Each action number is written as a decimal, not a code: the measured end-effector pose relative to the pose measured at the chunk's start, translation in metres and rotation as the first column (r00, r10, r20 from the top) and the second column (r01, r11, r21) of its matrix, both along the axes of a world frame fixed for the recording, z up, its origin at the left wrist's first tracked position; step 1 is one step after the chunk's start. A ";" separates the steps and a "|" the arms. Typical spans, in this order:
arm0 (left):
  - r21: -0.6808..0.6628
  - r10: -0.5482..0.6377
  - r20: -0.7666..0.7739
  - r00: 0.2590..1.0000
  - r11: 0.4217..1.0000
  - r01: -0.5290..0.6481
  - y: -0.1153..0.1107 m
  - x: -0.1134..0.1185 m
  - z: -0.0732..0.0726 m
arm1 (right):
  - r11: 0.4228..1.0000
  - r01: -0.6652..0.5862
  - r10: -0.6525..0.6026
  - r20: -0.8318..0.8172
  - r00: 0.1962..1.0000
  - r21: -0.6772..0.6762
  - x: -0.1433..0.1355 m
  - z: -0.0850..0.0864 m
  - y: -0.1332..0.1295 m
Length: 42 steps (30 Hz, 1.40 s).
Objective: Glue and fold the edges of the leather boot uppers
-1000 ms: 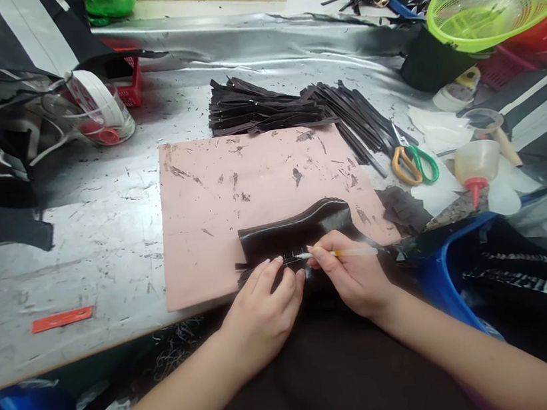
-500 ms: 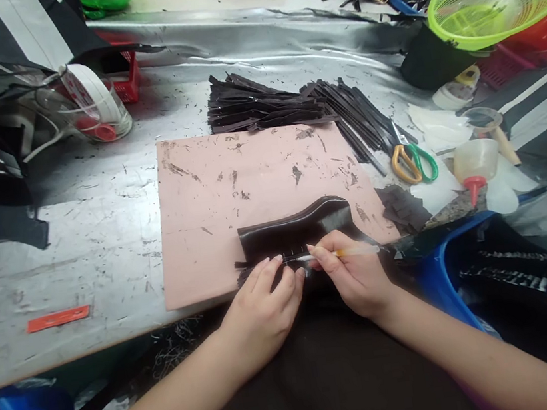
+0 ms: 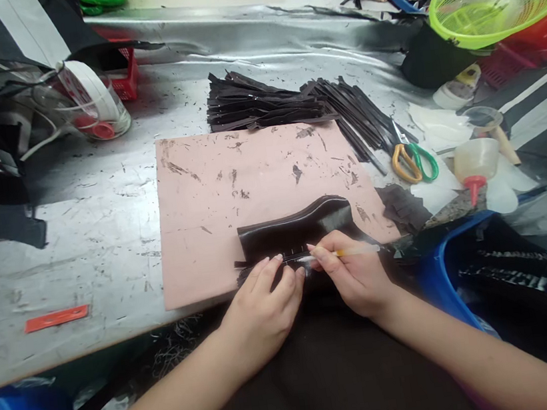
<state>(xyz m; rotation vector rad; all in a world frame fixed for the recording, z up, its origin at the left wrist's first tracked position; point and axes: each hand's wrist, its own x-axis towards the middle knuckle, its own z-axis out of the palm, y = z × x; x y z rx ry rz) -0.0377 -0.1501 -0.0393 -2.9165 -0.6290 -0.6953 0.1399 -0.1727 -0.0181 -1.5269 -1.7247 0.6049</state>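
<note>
A dark, glossy leather-like piece (image 3: 287, 232) lies over the near edge of a pink board (image 3: 203, 207), with small white marks near its lower edge. A narrow black strip (image 3: 244, 264) runs along that edge. My left hand (image 3: 268, 300) closes its fingertips on the strip at the left. In my right hand (image 3: 351, 275), a slim pen (image 3: 355, 251) with a pale, clear barrel is pinched between thumb and fingers. Its tip points left, close to the left fingertips and against the dark material. The lower fingers partly hide the strip.
Black strips (image 3: 260, 102) are heaped behind the board. Scissors (image 3: 411, 160) with orange and green handles and a red-tipped glue bottle (image 3: 474, 162) lie at right. An orange flat tool (image 3: 56, 318) rests at left. A blue bin (image 3: 443, 270) stands at the right edge.
</note>
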 end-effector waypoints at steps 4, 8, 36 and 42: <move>-0.001 0.000 0.007 1.000 1.000 0.000 0.000 0.000 0.000 | 1.000 0.005 -0.005 -0.004 1.000 0.009 0.000 0.001 0.000; -0.003 -0.005 0.006 1.000 1.000 0.005 0.000 0.000 -0.001 | 1.000 0.010 -0.010 -0.014 1.000 0.024 -0.001 0.001 -0.001; -0.018 0.000 -0.002 1.000 1.000 0.000 0.000 0.000 -0.001 | 0.999 -0.005 0.004 0.020 1.000 0.036 -0.001 0.001 0.001; -0.002 0.002 0.011 1.000 1.000 -0.002 0.000 0.001 -0.001 | 0.999 0.001 -0.001 0.004 1.000 0.049 0.000 -0.002 0.003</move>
